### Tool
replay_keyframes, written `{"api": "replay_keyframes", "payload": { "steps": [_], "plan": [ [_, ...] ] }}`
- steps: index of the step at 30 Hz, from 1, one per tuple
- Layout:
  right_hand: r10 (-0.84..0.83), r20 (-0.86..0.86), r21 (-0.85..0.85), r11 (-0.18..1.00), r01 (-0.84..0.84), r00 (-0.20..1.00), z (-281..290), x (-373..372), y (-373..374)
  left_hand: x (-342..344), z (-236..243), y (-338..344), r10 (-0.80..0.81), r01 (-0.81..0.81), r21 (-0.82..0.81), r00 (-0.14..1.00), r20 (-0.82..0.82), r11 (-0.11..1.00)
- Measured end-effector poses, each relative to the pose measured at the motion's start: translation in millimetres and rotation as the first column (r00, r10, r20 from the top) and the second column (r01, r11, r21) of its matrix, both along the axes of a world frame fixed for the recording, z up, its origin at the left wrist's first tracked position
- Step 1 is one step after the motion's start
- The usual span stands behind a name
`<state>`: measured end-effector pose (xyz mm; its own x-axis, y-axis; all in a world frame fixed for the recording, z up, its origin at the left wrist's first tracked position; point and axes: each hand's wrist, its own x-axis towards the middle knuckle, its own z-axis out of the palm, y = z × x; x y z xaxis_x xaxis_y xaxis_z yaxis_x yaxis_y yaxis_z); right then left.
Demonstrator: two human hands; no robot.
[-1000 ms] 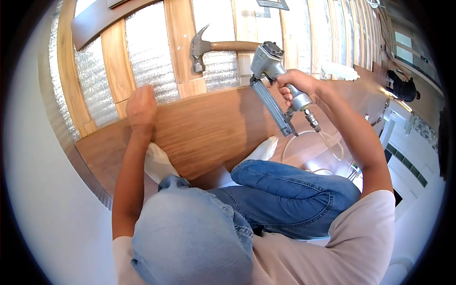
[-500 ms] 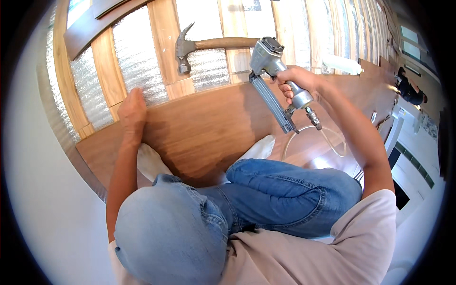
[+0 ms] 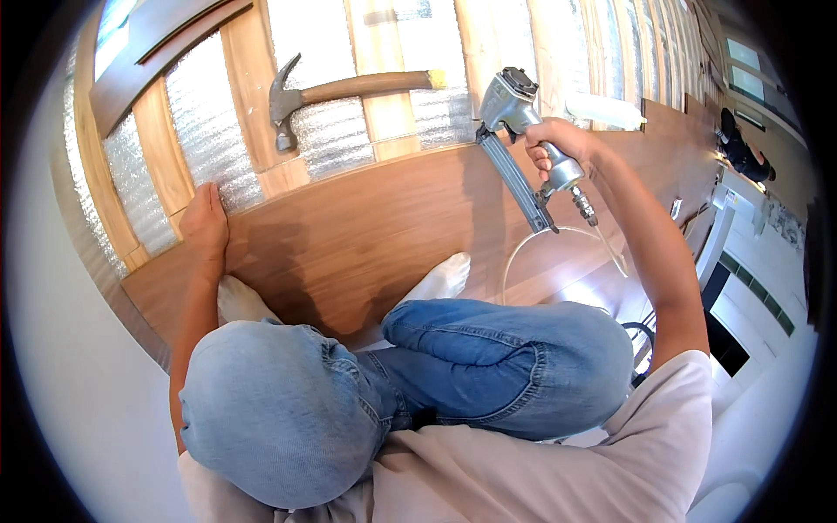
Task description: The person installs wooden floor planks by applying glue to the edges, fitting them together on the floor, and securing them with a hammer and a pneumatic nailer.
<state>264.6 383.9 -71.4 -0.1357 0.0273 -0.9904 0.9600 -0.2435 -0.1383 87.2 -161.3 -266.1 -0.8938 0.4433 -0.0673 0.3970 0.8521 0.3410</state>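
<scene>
My right hand (image 3: 558,150) is wrapped round the handle of a silver pneumatic nail gun (image 3: 521,131), raised over the floor with its magazine slanting down toward me. A hose fitting sits at the handle's end. My left hand (image 3: 205,222) is at the far edge of a brown wooden floor plank (image 3: 366,222), near its left end. Its fingers look bent over that edge, though the tips are mostly hidden. Beyond the plank a claw hammer (image 3: 349,89) with a wooden handle lies across the battens, left of the nail gun.
Wooden battens (image 3: 248,78) alternate with silver foil underlay (image 3: 205,113). Loose brown planks (image 3: 157,61) lie at far left, beside the pale wall (image 3: 61,349). A white bottle (image 3: 606,111) lies right of the nail gun; a pale air hose (image 3: 510,266) loops below it. Another person (image 3: 745,155) is at far right.
The view has shifted, so the hammer and planks sit farther left. The nail gun has moved away from the hammer, whose whole handle now shows. My left hand has stayed at the plank's edge.
</scene>
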Motion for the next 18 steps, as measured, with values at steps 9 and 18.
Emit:
{"api": "replay_keyframes", "payload": {
  "steps": [9, 18],
  "plan": [
    [0.252, -0.194, 0.394, 0.905, -0.16, 0.948, 17.5, 34.8, -16.0, -14.8, 10.2, 2.2, -0.045, 0.045, -0.012, 0.998, 0.045, 0.999],
    [0.3, -0.365, 0.789, 0.602, 0.122, 0.881, 6.8, 201.3, -50.3, -5.6, 3.7, -7.3, -0.038, 0.071, -0.204, 0.987, 0.158, 0.976]
  ]
}}
